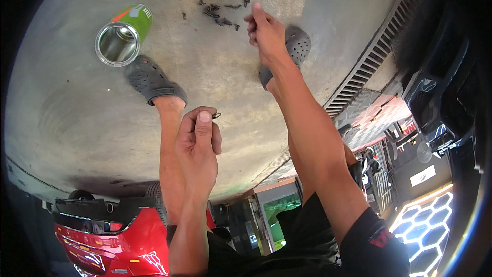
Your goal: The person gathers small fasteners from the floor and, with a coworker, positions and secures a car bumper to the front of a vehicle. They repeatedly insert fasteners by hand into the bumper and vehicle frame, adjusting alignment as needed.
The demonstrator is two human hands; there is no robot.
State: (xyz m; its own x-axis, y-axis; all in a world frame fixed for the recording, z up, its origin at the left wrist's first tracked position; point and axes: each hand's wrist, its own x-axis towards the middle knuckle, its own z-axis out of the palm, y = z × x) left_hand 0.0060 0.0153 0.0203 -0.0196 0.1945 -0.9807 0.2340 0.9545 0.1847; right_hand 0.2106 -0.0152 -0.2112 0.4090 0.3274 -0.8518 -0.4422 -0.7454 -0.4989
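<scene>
My left hand (197, 136) is closed in a pinch, thumb against forefinger, on a small dark looped piece (217, 116) whose end sticks out past the fingertips. Higher up, my right hand (266, 33) is held over the floor with curled fingers and the thumb pointing forward. Whatever it may hold is hidden. Close by its thumb lies one small dark fastener (246, 2). Several more dark fasteners (211, 11) are scattered in a loose group to its left. A green tin can (144, 19) with a shiny inside stands farther left, its open mouth showing.
Grey clogs (149, 78) are on my feet, planted apart on the concrete floor (97, 107). A slotted drain grate (376, 46) runs along the right. A red car (118, 238) shows at lower left, and dark car bodywork (435, 87) at the right edge.
</scene>
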